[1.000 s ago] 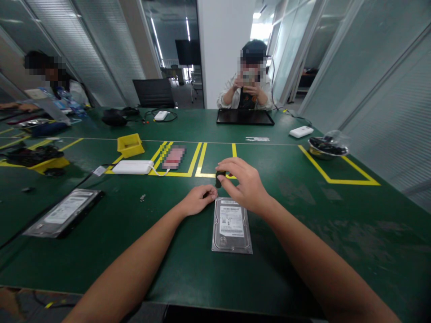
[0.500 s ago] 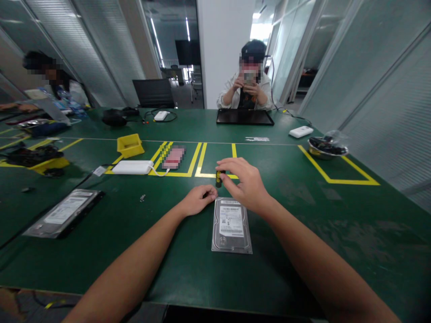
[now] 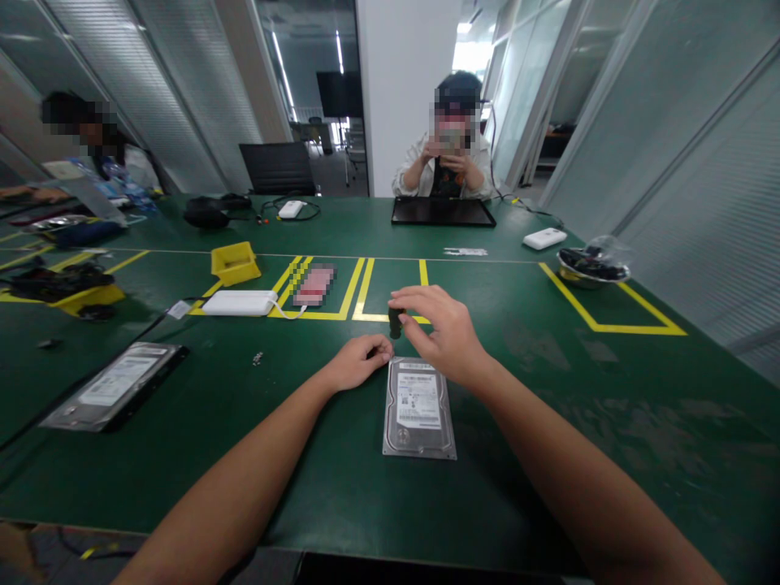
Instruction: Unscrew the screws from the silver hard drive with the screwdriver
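Frosted glass walls (image 3: 670,146) and a white pillar (image 3: 408,97) are seen behind a green table (image 3: 341,487) marked off with yellow tape (image 3: 322,316). A flat, rectangular silver metal hard drive (image 3: 419,406) with a white printed label is laid label up on the table, between the two forearms.

A short, dark, cylindrical tool handle (image 3: 396,323), probably a screwdriver's, is gripped upright between thumb and fingers of the right hand (image 3: 444,333), by the drive's far left corner. Its tip is too small to make out. The left hand (image 3: 352,364) is rested on the table at that same corner; its fingers are curled with the tips brought together, and whether anything is pinched there cannot be told.

The step in hand is judged to be the turning of a screw at that corner; whether it is being tightened or loosened is not shown. For the next move, an upright tool, light downward pressure and a steadied drive are called for, since the tip could easily be slipped off a small screw head.

A small cluster of tiny metal pieces (image 3: 257,357), likely screws, is scattered left of the left hand. Farther left, a second, black-sided silver drive (image 3: 125,378) is placed, near a long white plastic power bank (image 3: 240,303) and a yellow plastic bin (image 3: 240,274).
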